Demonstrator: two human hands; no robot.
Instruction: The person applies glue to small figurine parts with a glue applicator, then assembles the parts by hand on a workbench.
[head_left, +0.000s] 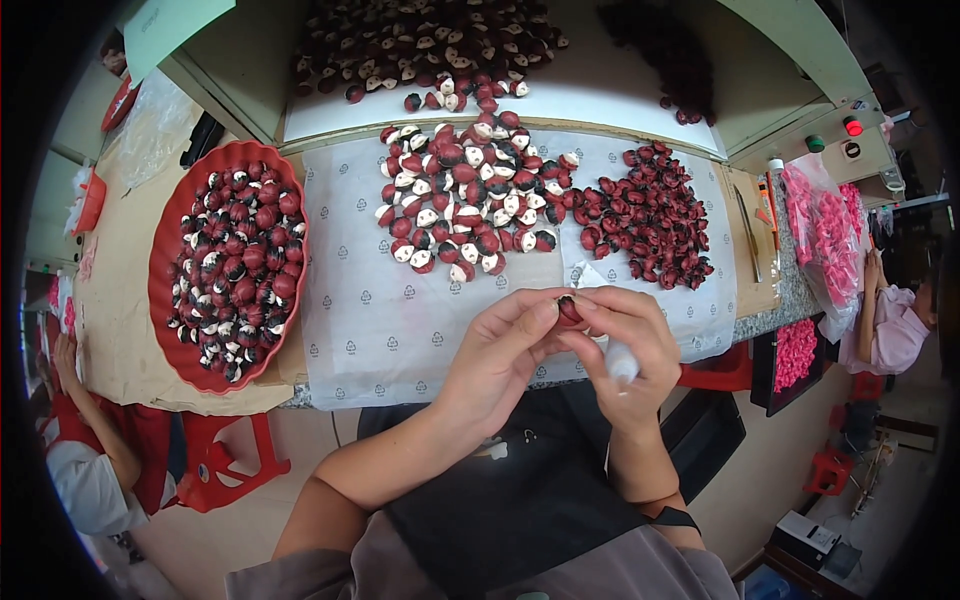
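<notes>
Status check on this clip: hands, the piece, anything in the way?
Left hand and right hand pinch one small red-and-black piece together. Right hand also grips a small white bottle. Nothing between the hands and the sorted piles.

A long counter (120, 330) is seen running across the view, topped with brown card at its left end and speckled stone (795, 290) at the right edge. A pale cream machine housing (600, 95) is set along the far edge, with a red button (852, 126) and a green button (815, 144) fitted at the far right corner. Red plastic stools (225, 455) are tucked under the near edge, a smaller one (828, 470) out on the floor to the right. The floor (300, 440) is plain beige and evenly lit. Other seated people are glimpsed at the left (85, 470) and right (890, 325) ends.
</notes>
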